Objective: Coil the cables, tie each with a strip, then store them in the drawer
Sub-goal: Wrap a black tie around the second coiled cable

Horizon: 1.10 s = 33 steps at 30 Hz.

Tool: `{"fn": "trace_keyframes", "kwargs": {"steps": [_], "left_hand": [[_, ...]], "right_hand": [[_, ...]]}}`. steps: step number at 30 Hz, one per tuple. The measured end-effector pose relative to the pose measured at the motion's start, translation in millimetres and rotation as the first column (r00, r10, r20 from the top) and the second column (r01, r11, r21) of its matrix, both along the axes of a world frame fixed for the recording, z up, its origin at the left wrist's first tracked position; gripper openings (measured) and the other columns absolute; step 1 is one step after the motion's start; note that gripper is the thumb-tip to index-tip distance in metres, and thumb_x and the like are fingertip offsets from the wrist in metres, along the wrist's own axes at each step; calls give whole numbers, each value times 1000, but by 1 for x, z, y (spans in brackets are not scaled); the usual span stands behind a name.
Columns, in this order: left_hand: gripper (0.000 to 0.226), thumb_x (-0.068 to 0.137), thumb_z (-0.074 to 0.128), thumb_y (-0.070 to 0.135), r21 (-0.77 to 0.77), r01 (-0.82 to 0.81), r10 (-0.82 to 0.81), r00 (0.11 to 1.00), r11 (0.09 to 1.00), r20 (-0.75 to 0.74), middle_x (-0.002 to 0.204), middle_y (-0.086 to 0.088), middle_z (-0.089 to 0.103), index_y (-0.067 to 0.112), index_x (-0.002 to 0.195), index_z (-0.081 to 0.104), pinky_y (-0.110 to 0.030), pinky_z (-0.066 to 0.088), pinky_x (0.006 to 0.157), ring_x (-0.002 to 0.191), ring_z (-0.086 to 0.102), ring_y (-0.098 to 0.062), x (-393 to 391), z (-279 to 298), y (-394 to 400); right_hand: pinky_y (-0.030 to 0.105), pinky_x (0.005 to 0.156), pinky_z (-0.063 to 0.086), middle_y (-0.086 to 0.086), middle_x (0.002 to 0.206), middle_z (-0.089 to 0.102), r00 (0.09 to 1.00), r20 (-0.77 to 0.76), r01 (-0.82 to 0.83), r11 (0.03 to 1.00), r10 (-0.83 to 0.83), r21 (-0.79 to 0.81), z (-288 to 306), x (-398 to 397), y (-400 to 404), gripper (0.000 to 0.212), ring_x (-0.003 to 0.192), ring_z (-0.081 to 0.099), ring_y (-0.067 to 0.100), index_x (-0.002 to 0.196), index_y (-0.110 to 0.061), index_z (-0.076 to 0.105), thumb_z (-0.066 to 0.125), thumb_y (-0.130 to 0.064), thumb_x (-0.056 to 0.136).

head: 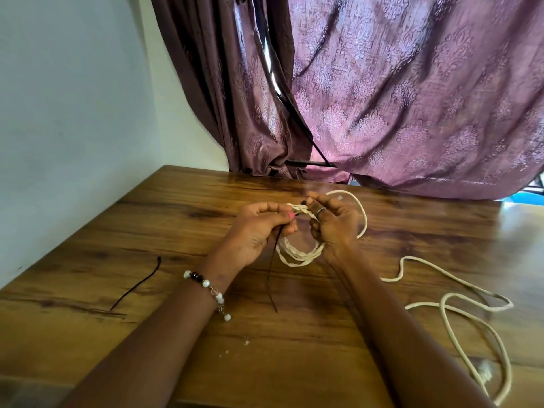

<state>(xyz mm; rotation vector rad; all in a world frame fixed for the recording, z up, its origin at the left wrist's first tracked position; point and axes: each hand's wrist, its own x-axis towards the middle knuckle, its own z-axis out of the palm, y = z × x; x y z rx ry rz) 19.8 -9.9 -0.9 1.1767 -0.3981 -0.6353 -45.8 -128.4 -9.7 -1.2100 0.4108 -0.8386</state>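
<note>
Both hands hold a white coiled cable [297, 254] just above the wooden worktop [182, 207] | left hand [259, 228] pinches coil and dark strip [272, 278]; right hand [332, 222] pinches the coil's top | tip: keep loops bunched, wrap strip tight | second cable [459, 301] loose at right; spare strip [137, 285] left | no readable writing.

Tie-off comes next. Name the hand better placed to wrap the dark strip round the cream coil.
Left. The left hand already pinches the thin dark tie strip, whose tail hangs toward the wooden table, beside the coiled cream cable. The right hand grips the coil, steadying it.
</note>
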Motion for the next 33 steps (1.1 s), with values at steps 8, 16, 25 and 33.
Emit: {"fn": "trace_keyframes", "kwargs": {"steps": [8,16,25,33], "left_hand": [[18,92,45,-11,-97,58,-72,985,994,-155,71,-22,70,-16,95,61,-22,59,64,62,71,-23,5,7,5],[13,84,66,3,-2,-21,21,995,1000,95,76,-15,66,-3,95,70,-25,58,54,58,62,-16,3,2,6],[10,88,60,13,-342,-317,240,938,885,-248,73,2,69,10,94,69,-22,57,64,66,64,-8,34,11,19],[9,91,57,6,-168,-137,133,991,976,-33,55,1,57,5,89,66,-16,34,37,37,38,-3,22,8,13]], "right_hand": [[15,34,22,6,60,47,995,-6,-95,982,95,-163,-1,1,-5,17,34,30,6,95,-14,70,60,-1,90],[8,43,35,8,77,64,999,18,39,979,-36,-198,-5,4,-10,16,41,48,-3,90,-11,71,64,3,85],[6,39,34,12,81,63,1000,15,-10,993,12,-116,2,-2,-5,15,36,47,-3,95,-1,68,62,7,85],[5,42,39,8,77,69,1000,-10,-27,988,26,-153,2,-3,-6,22,44,56,-4,105,10,64,60,12,84]]}}
